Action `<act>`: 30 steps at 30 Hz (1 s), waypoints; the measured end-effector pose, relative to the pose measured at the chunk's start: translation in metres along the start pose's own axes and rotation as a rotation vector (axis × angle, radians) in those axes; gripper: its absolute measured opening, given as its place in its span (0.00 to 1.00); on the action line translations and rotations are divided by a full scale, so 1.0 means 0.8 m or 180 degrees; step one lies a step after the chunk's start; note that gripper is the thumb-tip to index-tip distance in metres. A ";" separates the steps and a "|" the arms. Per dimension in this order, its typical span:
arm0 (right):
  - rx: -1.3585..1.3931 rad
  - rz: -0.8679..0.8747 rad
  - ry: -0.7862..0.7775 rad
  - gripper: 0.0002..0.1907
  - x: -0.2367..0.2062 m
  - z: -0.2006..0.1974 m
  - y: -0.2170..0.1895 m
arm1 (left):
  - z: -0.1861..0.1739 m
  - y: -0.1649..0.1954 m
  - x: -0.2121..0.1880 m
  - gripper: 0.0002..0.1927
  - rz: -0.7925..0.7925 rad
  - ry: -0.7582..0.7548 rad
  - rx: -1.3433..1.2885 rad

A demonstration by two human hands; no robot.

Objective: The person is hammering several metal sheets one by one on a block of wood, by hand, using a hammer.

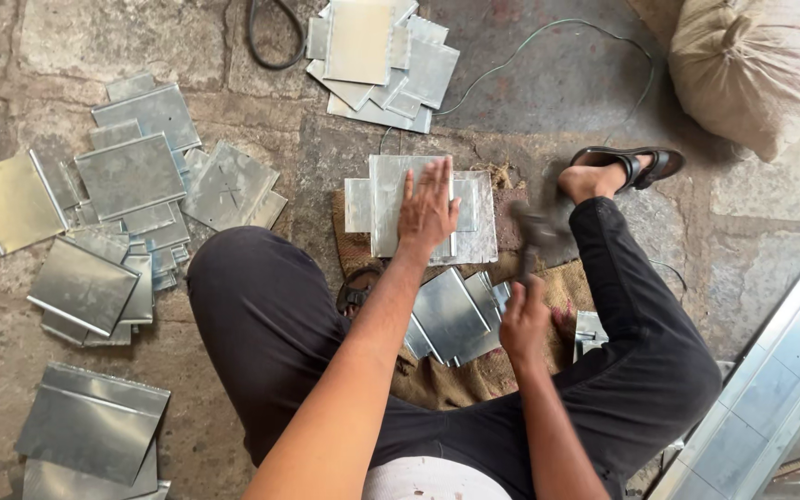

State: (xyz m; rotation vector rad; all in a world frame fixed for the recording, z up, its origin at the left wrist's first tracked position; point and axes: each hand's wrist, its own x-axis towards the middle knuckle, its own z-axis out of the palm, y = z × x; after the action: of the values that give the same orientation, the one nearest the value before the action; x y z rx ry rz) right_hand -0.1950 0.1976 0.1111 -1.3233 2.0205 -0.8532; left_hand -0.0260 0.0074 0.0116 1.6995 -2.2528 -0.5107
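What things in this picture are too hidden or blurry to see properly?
- Hammer, head view: motion blur smears its head.
- Metal sheet: the left hand covers its middle.
- Small sheets on the burlap mat: the forearms partly hide them.
- Long metal panel: cut off by the right and bottom edges.
- Sack: cut off at the top right corner.

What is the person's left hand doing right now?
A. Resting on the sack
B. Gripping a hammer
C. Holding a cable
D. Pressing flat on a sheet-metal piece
D: the left hand lies palm-down, fingers spread, on the metal sheet on the ground, while the right hand grips the blurred hammer.
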 end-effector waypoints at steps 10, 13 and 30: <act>-0.0142 0.0248 -0.0270 0.19 0.033 0.009 0.004 | -0.003 -0.001 -0.008 0.31 -0.0116 0.0223 0.0080; -0.0133 0.0472 -0.0556 0.19 0.039 0.012 0.003 | -0.001 0.000 -0.005 0.30 -0.0020 0.0454 0.0363; 0.0086 -0.0481 0.0287 0.20 0.102 0.065 0.033 | 0.009 -0.002 -0.015 0.26 -0.0002 0.0582 0.0286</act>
State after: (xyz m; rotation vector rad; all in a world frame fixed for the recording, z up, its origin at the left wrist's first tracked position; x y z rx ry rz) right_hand -0.1988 0.1196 0.0486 -1.4606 1.9885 -1.0217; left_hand -0.0244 0.0190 0.0040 1.7134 -2.1738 -0.2457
